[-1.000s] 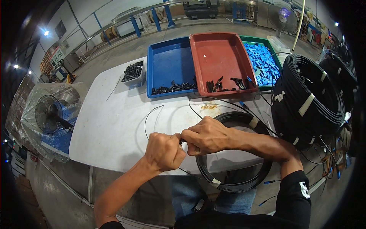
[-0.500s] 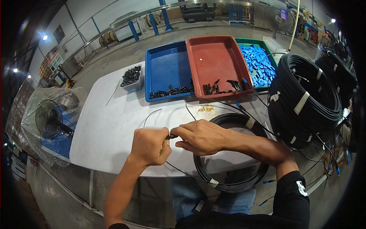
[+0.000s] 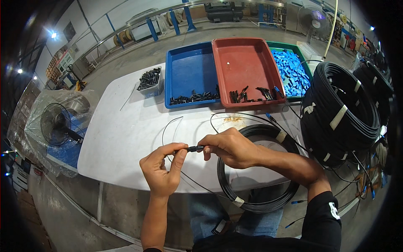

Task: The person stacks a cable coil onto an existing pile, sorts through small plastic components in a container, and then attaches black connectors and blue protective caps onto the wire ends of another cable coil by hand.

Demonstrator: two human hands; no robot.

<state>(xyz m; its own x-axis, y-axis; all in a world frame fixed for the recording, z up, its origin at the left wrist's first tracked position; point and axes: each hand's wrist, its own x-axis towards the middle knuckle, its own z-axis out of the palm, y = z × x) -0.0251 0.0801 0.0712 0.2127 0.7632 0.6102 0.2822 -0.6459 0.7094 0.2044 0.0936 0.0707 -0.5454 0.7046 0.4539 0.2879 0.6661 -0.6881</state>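
A small black cable connector [image 3: 194, 148] is held level between my two hands above the white table's near part. The thumb and forefinger of my left hand [image 3: 163, 171] pinch its left end. My right hand [image 3: 231, 148] grips its right end, and the fingertips hide that part. Beneath my right forearm lies a coil of black cable [image 3: 223, 180], bound with pale tape and reaching over the table's edge. A thin black cable [image 3: 196, 184] runs from the coil past my left hand and curls up on the table.
Beyond my hands stand a blue tray [image 3: 191, 69] and a red tray [image 3: 247, 63] with black parts, and a green tray [image 3: 308, 69] of blue pieces. A clear tub [image 3: 152, 91] holds black parts. Tall cable coils [image 3: 325, 122] stand at right, a fan [image 3: 56, 126] at left.
My left hand has turned from a closed fist to a thumb-and-forefinger pinch, so more of the connector shows. My right hand still grips the other end. The view has shifted slightly.
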